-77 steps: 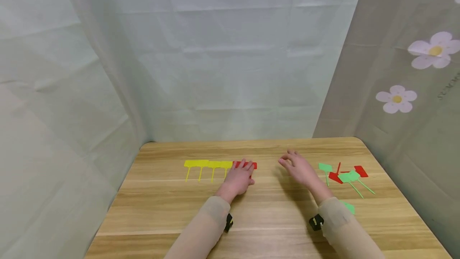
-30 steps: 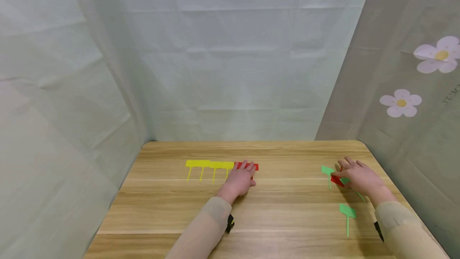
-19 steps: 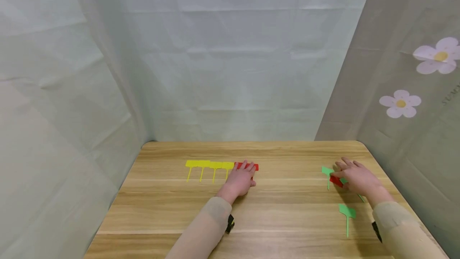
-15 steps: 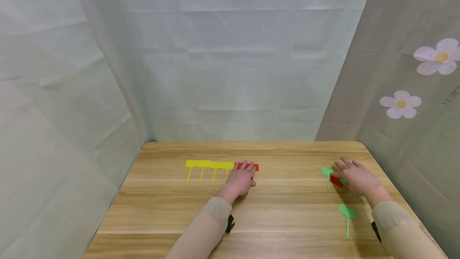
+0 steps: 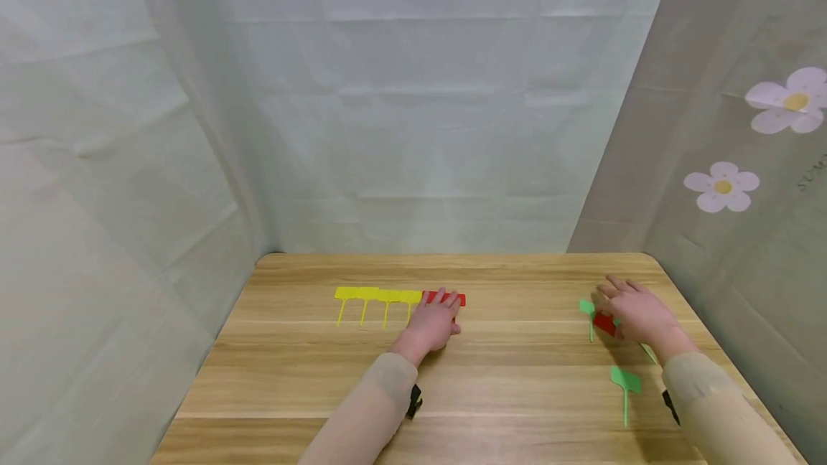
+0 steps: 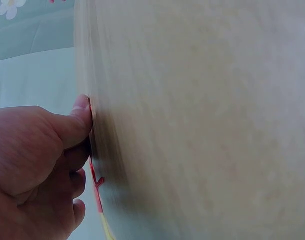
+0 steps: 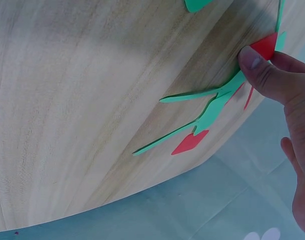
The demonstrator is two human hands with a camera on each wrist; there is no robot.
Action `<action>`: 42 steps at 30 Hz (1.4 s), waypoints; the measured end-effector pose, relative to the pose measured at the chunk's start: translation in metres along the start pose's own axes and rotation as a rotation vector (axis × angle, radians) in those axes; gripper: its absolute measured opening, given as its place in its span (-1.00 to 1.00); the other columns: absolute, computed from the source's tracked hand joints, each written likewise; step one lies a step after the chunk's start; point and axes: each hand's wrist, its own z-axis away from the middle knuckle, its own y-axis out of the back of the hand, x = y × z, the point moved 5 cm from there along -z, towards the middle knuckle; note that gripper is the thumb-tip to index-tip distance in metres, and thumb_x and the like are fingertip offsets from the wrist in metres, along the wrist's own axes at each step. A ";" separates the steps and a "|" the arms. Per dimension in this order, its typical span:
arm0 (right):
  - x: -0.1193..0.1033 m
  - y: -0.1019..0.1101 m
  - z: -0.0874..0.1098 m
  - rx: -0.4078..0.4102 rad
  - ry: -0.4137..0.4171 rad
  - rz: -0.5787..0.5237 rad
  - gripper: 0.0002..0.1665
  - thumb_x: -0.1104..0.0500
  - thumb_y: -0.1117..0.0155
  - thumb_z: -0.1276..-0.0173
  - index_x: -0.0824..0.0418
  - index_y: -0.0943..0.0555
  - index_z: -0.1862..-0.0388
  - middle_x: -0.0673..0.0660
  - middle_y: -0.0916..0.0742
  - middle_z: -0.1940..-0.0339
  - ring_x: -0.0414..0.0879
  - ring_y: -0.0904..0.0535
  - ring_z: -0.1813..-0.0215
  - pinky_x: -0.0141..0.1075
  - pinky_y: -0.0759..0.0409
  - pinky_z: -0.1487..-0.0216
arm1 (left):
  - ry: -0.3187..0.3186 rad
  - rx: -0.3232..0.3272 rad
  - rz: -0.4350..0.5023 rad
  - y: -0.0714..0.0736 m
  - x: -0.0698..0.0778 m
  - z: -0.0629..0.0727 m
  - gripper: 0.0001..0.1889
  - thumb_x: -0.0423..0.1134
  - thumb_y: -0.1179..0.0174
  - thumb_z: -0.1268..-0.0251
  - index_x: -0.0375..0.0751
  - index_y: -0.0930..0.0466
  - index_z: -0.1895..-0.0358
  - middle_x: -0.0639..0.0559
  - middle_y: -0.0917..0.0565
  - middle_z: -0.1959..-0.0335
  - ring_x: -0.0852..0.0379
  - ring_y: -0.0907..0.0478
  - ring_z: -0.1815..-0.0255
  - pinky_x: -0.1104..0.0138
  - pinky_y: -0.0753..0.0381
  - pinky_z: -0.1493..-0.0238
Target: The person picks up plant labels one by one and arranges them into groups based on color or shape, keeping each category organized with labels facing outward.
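The right hand (image 5: 639, 314) pinches a red tag (image 7: 265, 46) between thumb and index finger; its other fingers reach outward, their tips hard to make out in the wrist view. That tag lies at the right side of the counter (image 5: 517, 407), partly covered by the thumb. Beside it, two green tags (image 7: 211, 111) overlap, nearly hidden by the hand from above, and a second red tag (image 7: 190, 143) shows only in part beneath one of them. Another green tag (image 5: 586, 306) sits just to the left, and a lone green tag (image 5: 624, 380) lies nearer the person.

The left hand (image 5: 431, 325) rests with fingers spread over red tags (image 5: 461, 300), hiding much of them; the left wrist view shows them edge-on, as a thin line. Adjoining on the left is a row of yellow tags (image 5: 367, 293), four stems visible.

Both sleeves (image 5: 368, 407) run off the bottom of the head view. A black wrist device (image 5: 414, 402) peeks from under the left one; its counterpart is mostly covered. Pale cloth (image 5: 413, 128) surrounds the far side; on the right, the upper printed flower (image 5: 795, 101) and some lettering (image 5: 813, 174) are cut off.
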 end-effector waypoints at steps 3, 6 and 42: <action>0.001 0.002 0.000 0.000 0.005 -0.007 -0.43 0.27 -0.85 0.31 0.15 -0.84 0.19 0.45 -0.70 -0.26 0.56 -0.42 -0.45 0.41 -0.42 -0.37 | -0.001 -0.001 0.002 -0.001 0.000 0.000 -0.32 0.06 -0.17 -0.63 -0.08 -0.32 -0.67 0.08 -0.22 -0.73 -0.03 -0.01 -0.76 -0.07 0.01 -0.70; 0.001 0.002 -0.001 -0.003 0.012 -0.001 -0.39 0.23 -0.85 0.32 0.15 -0.84 0.15 0.44 -0.71 -0.25 0.55 -0.41 -0.46 0.40 -0.42 -0.38 | 0.000 0.001 0.009 -0.001 -0.001 0.000 -0.31 0.06 -0.18 -0.62 -0.08 -0.32 -0.67 0.08 -0.22 -0.73 -0.04 0.00 -0.76 -0.07 0.01 -0.70; -0.001 0.055 0.000 0.221 0.049 -0.101 -0.61 0.20 -0.74 -0.03 -0.12 -0.63 0.41 0.33 -0.77 -0.20 0.49 -0.46 -0.45 0.35 -0.40 -0.37 | 0.009 0.002 0.029 -0.002 -0.003 -0.002 -0.30 0.06 -0.20 -0.61 -0.08 -0.31 -0.68 0.10 -0.24 -0.72 -0.02 -0.01 -0.76 -0.06 0.03 -0.71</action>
